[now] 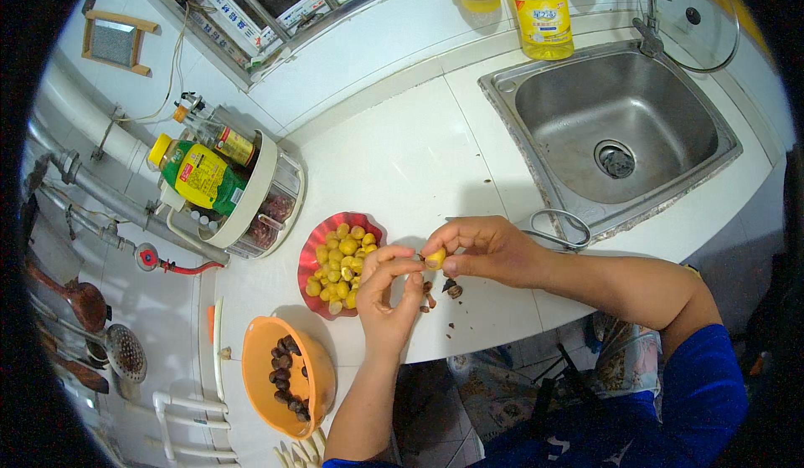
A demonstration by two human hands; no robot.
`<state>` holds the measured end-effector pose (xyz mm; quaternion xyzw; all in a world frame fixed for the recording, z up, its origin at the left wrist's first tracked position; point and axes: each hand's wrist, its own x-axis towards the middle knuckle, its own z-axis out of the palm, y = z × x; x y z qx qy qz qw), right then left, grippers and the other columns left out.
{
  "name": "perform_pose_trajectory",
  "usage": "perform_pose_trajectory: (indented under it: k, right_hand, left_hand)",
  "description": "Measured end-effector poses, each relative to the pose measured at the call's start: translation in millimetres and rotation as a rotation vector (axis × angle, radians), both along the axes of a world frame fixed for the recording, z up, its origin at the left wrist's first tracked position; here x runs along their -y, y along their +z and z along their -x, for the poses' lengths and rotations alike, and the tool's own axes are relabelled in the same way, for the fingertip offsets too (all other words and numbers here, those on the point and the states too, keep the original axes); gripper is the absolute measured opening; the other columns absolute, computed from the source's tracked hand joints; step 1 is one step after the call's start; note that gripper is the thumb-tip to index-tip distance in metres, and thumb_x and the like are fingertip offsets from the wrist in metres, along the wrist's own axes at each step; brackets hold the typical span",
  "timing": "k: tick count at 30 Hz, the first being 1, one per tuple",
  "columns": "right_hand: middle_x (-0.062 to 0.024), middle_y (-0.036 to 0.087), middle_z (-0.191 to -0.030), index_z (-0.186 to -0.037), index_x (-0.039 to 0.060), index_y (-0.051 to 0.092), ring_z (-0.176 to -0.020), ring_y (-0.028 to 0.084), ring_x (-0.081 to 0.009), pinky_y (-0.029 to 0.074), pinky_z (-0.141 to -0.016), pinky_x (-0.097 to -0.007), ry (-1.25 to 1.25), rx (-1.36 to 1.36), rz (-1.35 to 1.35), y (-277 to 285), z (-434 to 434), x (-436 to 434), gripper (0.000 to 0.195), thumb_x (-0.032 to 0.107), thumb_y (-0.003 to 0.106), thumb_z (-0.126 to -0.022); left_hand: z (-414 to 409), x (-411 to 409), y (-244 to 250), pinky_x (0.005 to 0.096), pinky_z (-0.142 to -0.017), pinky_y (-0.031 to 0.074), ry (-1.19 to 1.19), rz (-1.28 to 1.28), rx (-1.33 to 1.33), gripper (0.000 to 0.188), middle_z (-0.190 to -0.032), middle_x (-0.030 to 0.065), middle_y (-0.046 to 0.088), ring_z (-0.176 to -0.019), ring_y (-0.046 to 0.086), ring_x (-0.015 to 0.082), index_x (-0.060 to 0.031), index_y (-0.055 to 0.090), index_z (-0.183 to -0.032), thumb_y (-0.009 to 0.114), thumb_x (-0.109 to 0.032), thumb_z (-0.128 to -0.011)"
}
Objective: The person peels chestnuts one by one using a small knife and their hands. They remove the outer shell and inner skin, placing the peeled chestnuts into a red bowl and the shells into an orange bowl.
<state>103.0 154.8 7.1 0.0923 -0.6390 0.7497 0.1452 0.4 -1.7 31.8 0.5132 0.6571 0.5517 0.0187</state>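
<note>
My right hand (487, 251) pinches a peeled yellow chestnut (434, 259) between thumb and fingers above the counter. The fingertips of my left hand (392, 286) meet the nut's left side, by a small dark bit; whether they grip anything is unclear. Left of them, a red wavy-rimmed plate (309, 254) holds many peeled chestnuts (347, 247). Below my fingers, brown shell scraps (453, 289) lie on the counter. An orange plastic basin (260, 349) nearer me contains dark unpeeled chestnuts (282, 362). Scissors (587, 232) lie behind my right wrist, their blades partly hidden.
A stainless steel sink (628, 110) is set into the white counter (377, 154) at right. Yellow dish soap (541, 16) stands behind it. A condiment rack (267, 185) with bottles stands at left. White pipe racks (188, 399) and hanging ladles (125, 352) line the left wall.
</note>
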Motion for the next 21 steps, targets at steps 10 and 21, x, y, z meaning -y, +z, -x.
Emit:
perform_pose_trajectory:
  k: [10, 21]
  right_hand:
    - [-0.0071, 0.061, -0.094, -0.102, 0.0048, 0.061, -0.085, 0.061, -0.0138, 0.052, -0.072, -0.0281, -0.217, -0.025, -0.347, 13, -7, 5, 0.021, 0.01, 0.063, -0.082]
    - [-0.0067, 0.061, -0.088, -0.1, 0.0038, 0.061, -0.077, 0.062, -0.0131, 0.053, -0.067, -0.0258, -0.217, -0.071, -0.264, 7, -5, 9, 0.022, 0.005, 0.065, -0.079]
  left_hand:
    - [-11, 8, 2, 0.0226, -0.072, 0.045, -0.015, 0.08, 0.281, 0.014, -0.085, 0.0031, 0.059, -0.076, 0.056, 0.0089, -0.001, 0.058, -0.09, 0.064, 0.003, -0.078]
    - [-11, 7, 1, 0.0196, -0.068, 0.04, -0.019, 0.07, 0.317, 0.013, -0.081, 0.0005, 0.058, -0.073, 0.05, 0.006, -0.002, 0.058, -0.089, 0.065, -0.002, -0.079]
